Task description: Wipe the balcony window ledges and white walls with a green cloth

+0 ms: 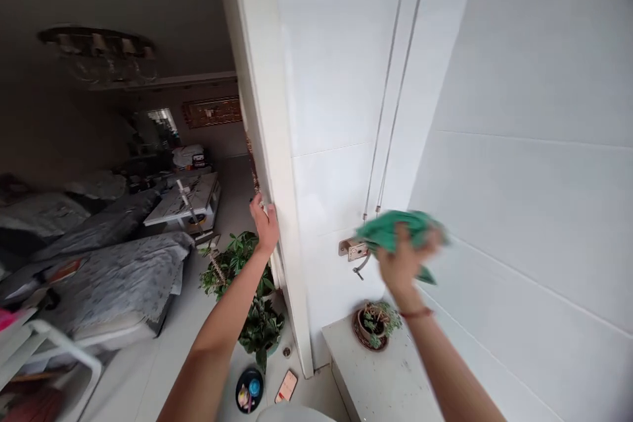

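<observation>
My right hand (403,262) is raised against the white tiled wall (519,145) and is closed on a green cloth (395,229), which is blurred by motion. The cloth sits beside a small metal bracket (352,249) with two thin cables (395,86) running up the wall. My left hand (264,223) rests on the edge of the white door frame (270,145), fingers curled around it.
A small potted plant in a basket (374,324) stands on a pale ledge (380,376) below the cloth. Leafy floor plants (242,290), a dark dish (248,389) and a phone (285,386) lie by the doorway. Beyond are a covered sofa (99,270) and a white table (185,201).
</observation>
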`<state>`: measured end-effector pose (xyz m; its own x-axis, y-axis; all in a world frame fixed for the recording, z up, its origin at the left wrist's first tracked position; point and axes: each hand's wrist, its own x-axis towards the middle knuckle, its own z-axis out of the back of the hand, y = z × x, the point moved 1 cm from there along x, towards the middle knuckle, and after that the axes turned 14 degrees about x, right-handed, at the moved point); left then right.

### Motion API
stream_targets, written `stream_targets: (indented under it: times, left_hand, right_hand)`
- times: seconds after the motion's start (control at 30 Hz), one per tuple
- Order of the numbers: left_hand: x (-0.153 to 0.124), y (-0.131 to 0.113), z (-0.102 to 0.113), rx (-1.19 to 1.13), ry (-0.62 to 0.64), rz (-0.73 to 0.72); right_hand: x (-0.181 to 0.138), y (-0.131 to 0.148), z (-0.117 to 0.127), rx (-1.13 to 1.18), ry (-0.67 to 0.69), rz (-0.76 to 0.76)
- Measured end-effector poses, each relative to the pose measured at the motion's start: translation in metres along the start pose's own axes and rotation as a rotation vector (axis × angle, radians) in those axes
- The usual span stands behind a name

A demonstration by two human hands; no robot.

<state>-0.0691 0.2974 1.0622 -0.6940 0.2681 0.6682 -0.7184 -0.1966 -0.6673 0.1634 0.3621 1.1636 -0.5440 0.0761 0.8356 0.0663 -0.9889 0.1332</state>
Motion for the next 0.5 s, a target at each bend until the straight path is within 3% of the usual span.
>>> stream_targets:
  times: [0.1, 0.2, 0.27, 0.3, 0.37, 0.5]
  left_hand:
    - [0.031, -0.029, -0.014, -0.038, -0.096, -0.129]
    - [0.028, -0.037, -0.013, -0.033, -0.156, -0.171]
    - [0.022, -0.035, -0.013, -0.036, -0.173, -0.151]
    - [0.019, -0.034, -0.013, -0.042, -0.177, -0.135]
    - [0.015, -0.032, -0.015, -0.056, -0.183, -0.107]
    - [0.011, -0.028, -0.017, -0.054, -0.183, -0.053]
  right_hand:
    - [0.000, -0.033, -0.027, -0.066, -0.025, -0.104]
    - [0.011, -0.062, -0.066, -0.091, -0.036, -0.209]
    - [0.045, -0.073, -0.077, -0.099, -0.075, -0.249]
    - [0.075, -0.076, -0.073, -0.104, -0.106, -0.234]
    - [0.160, -0.077, -0.042, -0.122, -0.177, -0.140]
    - [0.378, -0.076, 0.076, -0.130, -0.342, 0.063]
